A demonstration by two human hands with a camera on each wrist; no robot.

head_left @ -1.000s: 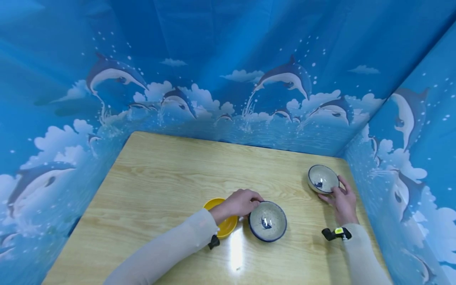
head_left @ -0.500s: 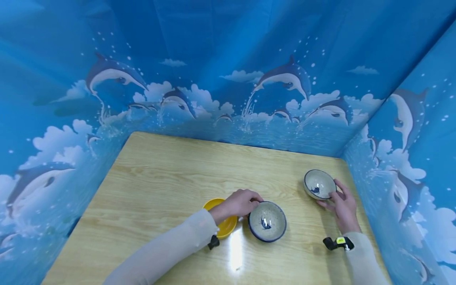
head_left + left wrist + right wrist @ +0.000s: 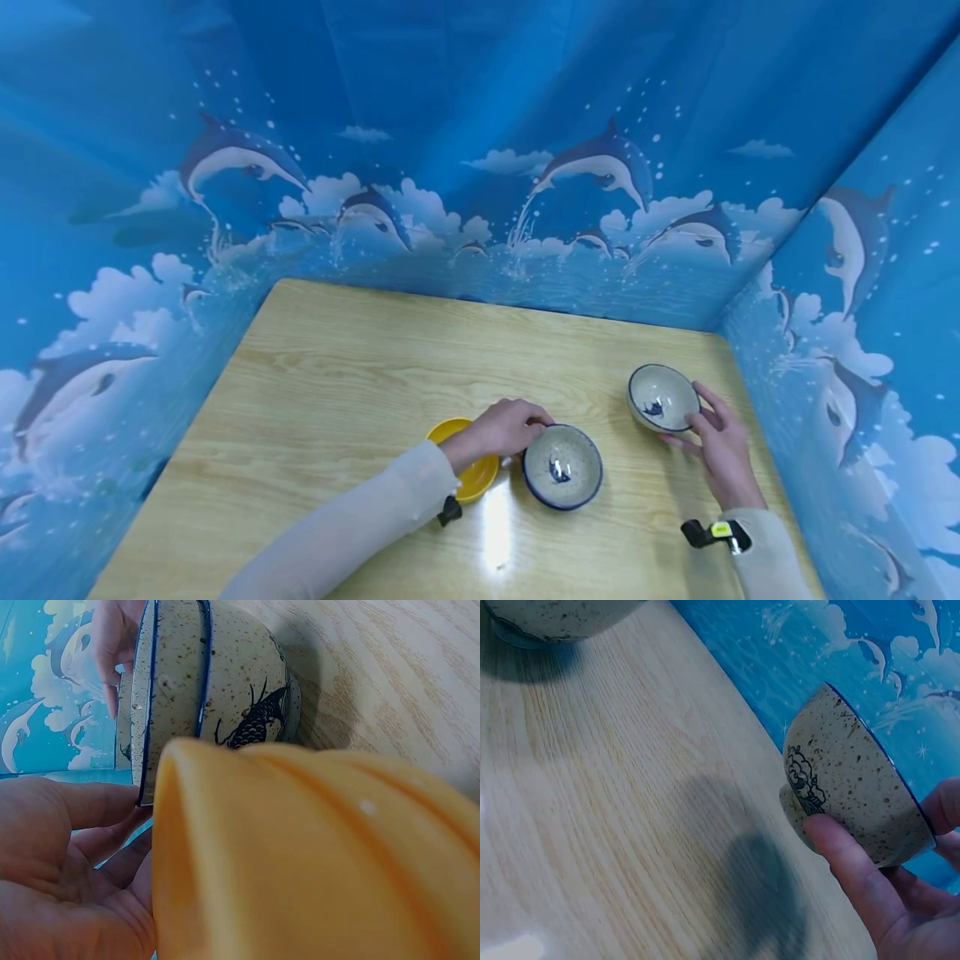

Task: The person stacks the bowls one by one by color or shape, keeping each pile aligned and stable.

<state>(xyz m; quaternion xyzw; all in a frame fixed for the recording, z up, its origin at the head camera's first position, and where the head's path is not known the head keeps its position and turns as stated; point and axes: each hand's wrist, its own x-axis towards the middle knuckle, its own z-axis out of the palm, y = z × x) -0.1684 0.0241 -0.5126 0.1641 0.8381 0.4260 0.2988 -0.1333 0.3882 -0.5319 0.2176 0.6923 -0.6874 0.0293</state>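
My left hand (image 3: 506,429) pinches the near-left rim of a speckled grey-white bowl (image 3: 562,467) with a blue rim and a dark fish drawing. In the left wrist view this speckled bowl (image 3: 176,682) shows two blue rim lines, like one bowl nested in another. Tilted in my right hand (image 3: 723,454) is a similar speckled bowl (image 3: 663,400), gripped at its right side. In the right wrist view that bowl (image 3: 847,780) is clear of the table, its shadow lying apart below, with one finger on its outside near the foot. A yellow bowl (image 3: 480,479) sits partly hidden beneath my left wrist.
The wooden table (image 3: 337,375) reaches back to a blue dolphin-print curtain (image 3: 450,167), which also closes off the right side. A bright reflection lies on the wood near the yellow bowl. Each wrist carries a small black camera mount (image 3: 712,533).
My right hand has carried its speckled bowl left and nearer to me, toward the bowl at my left hand. My left hand, its bowl and the yellow bowl have stayed in place.
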